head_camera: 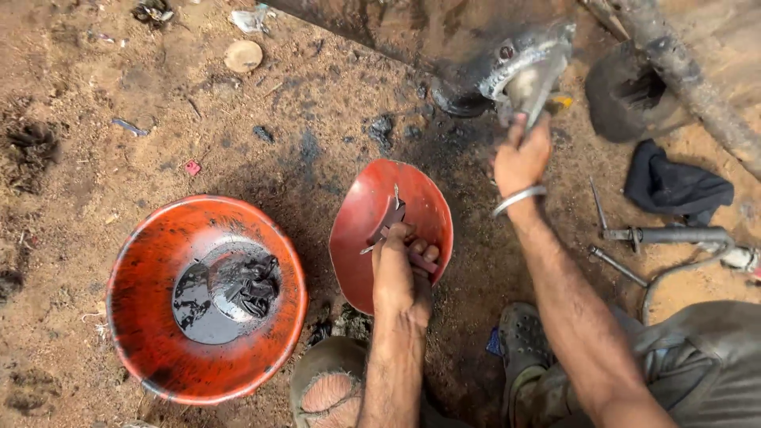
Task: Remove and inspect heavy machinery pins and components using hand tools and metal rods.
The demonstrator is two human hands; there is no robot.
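Observation:
My left hand [400,269] grips the rim of a small red bowl [372,210], tilting it on edge on the dirt. A thin metal piece lies under its fingers inside the bowl. My right hand [521,154], with a metal bangle at the wrist, reaches up and holds a greasy grey metal part [529,75] at the end of a large dirty machine piece. A bigger red basin [143,325] stands to the left, with black oil and a soaked rag [252,287] in its bottom.
Oil stains darken the sandy ground under the metal part. A grease gun with hose [674,235], a loose rod [618,266] and a dark cloth [674,186] lie at the right. A black rubber piece [634,91] sits upper right. My shoes [519,349] are below.

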